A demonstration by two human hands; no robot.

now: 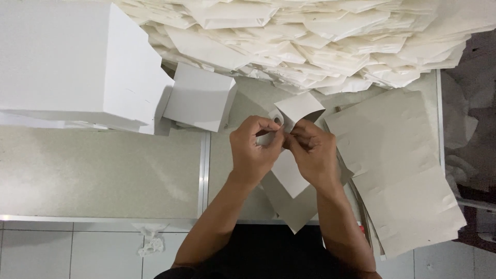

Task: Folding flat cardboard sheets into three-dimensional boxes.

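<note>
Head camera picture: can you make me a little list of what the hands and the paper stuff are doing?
left hand: pinching the flat box blank
right hand: pinching the same blank
flat box blank: white card, partly folded, held above the table
folded box: white, standing behind the hands
grey sheets: stacked to the right
pile of blanks: heaped at the back

Left hand point(254, 150) and right hand point(312, 152) meeting, fingers pinched closed, forearms angled inward

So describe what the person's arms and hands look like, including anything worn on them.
Both forearms are bare, with no sleeves in view. The left hand and right hand wear no gloves; no rings, watch or bracelets are visible. A dark garment shows at the bottom edge, between the arms.
</note>
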